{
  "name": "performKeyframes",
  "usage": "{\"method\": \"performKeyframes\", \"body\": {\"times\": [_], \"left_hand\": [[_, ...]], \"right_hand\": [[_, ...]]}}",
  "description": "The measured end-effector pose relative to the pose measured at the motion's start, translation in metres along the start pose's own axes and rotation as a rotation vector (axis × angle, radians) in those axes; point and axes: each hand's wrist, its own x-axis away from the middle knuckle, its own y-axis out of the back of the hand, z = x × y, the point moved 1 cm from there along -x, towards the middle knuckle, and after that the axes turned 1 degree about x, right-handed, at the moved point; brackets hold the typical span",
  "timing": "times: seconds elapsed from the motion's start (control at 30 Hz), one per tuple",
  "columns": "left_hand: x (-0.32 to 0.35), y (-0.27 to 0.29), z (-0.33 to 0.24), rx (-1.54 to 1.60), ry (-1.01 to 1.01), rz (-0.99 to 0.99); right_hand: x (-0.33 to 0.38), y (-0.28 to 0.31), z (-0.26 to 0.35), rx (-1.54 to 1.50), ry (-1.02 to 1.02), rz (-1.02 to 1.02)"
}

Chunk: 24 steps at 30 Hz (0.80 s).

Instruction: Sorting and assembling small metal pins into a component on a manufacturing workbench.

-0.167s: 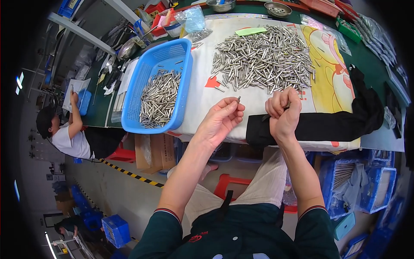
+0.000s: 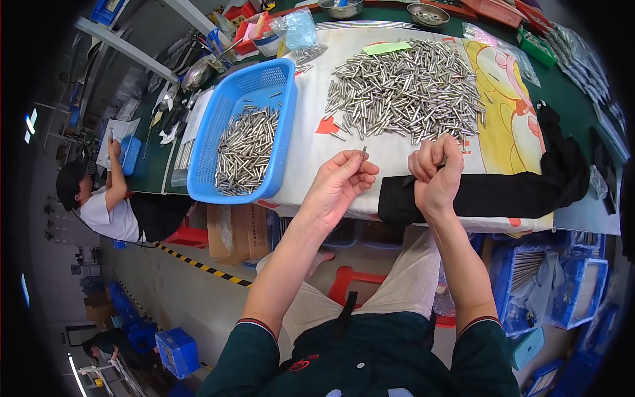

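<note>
Between thumb and forefinger, my left hand (image 2: 340, 185) pinches a small metal pin (image 2: 364, 151) whose tip points up and away. My right hand (image 2: 436, 175) is curled closed beside it, over the edge of a folded black cloth (image 2: 493, 192). What its fingers hold, if anything, is hidden. Beyond both hands a wide heap of similar silvery metal pins (image 2: 407, 89) covers part of a white and yellow printed cloth (image 2: 307, 142). Left of my hands stands a blue plastic basket (image 2: 286, 126) with many more pins (image 2: 248, 149) inside.
A green paper slip (image 2: 387, 48) lies at the heap's far edge. Metal bowls (image 2: 428, 14) and a bagged blue item (image 2: 299, 30) stand farther back. At the left a co-worker (image 2: 122, 208) sits by the bench. Blue crates (image 2: 529, 281) stand low at the right.
The pin in my left hand has tilted slightly, and the fingers around it have shifted a little. My right hand stays in nearly the same place.
</note>
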Motion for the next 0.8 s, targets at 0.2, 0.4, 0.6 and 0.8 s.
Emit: {"method": "performKeyframes", "body": {"times": [0.2, 0.4, 0.6, 0.8], "left_hand": [[0.048, -0.028, -0.075, -1.155, -1.099, -0.439], [0.054, -0.016, -0.111, -1.709, -1.385, -0.809], [0.002, -0.015, -0.046, -1.694, -0.849, -0.279], [-0.043, 0.017, -0.032, -1.848, -0.820, -0.260]], "right_hand": [[0.000, -0.001, 0.001, -0.010, 0.002, 0.003], [-0.002, 0.000, 0.000, 0.005, -0.005, -0.003], [-0.002, 0.002, 0.000, 0.002, -0.019, -0.012], [-0.002, -0.002, 0.000, -0.008, -0.018, -0.032]]}}
